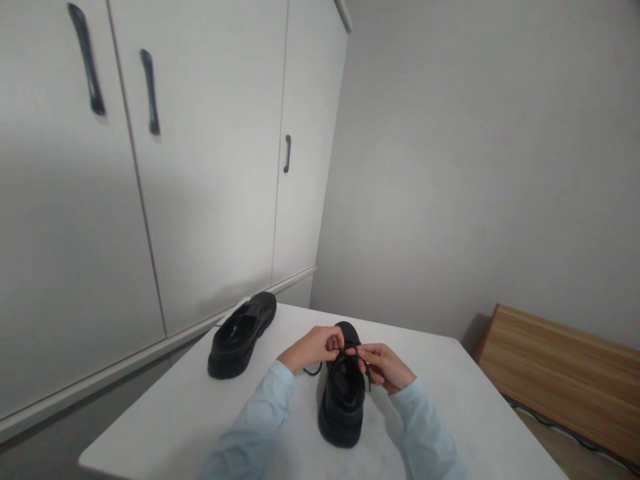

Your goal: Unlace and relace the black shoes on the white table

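A black lace-up shoe [341,417] stands on the white table, its heel towards me and its toe pointing away. Over its front my left hand [323,345] pinches the black shoelace [314,371], one loose end of which hangs out to the left. From the other side my right hand [383,365] also has its fingers closed on the lace, and an end dangles below them. Both hands nearly meet above the shoe's opening. The exact form of the lace between the fingertips is too small to make out.
The matching black shoe [240,340] stands at the table's left edge. Behind the white table [425,353] rise a white cupboard [215,167] with dark handles and a grey wall [480,153]. A wooden board or piece of furniture [560,360] is at the right, with cables below it.
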Motion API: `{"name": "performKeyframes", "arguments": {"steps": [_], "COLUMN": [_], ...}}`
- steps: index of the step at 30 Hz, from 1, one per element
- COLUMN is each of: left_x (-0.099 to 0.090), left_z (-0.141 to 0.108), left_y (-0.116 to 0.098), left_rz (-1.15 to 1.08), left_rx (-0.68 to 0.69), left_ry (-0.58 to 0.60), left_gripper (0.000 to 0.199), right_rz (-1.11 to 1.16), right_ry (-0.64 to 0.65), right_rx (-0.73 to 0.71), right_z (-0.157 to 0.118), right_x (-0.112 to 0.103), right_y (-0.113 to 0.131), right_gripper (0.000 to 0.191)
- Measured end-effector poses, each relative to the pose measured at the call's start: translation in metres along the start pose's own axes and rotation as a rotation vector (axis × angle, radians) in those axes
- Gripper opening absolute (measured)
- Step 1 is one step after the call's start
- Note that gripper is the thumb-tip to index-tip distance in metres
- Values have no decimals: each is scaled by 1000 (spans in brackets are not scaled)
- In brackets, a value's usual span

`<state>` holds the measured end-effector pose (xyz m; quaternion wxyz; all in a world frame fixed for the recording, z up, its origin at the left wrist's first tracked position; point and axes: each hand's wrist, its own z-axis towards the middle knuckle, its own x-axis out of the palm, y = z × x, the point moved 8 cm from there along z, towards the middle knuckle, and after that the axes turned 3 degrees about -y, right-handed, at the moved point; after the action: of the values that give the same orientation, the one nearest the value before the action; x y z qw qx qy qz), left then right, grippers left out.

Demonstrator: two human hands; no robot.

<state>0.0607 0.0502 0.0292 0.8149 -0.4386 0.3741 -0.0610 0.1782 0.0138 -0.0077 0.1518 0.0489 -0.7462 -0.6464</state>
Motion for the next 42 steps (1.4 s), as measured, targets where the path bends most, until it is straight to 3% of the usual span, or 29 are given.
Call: {"name": "performKeyframes", "arguments": {"steps": [5,13,23,30,34,38,42], "left_x": [-2,-4,4,8,-4,-10,-9], "left_z": [-2,-16,-22,-18,-13,-9,-9], "left_y": [-6,-32,-40,-32,-18,-4,5], "left_rz": [87,516,910,681,392,206,37], "left_rx": [33,215,386,356,182,-14,-116], "left_ry": [19,-19,-166,-361,-505,-489,-441], "left_gripper": [16,15,12,20,16,10,13], "right_rz": [84,-75,-36,-46,-63,-135,-258], "right_ry": [-46,-200,-302,-349,-347,-360,-388], "right_rx": [65,-67,-128,-133,-137,-158,-270], "right_z": [-2,1,-4,-7,-8,-9,-10], "right_x": [-1,-13,-12,-10,-9,-8,-8], "right_y": [-4,-8,-12,-11,-9,-4,5], "right_gripper": [45,48,56,57,57,54,43]}}
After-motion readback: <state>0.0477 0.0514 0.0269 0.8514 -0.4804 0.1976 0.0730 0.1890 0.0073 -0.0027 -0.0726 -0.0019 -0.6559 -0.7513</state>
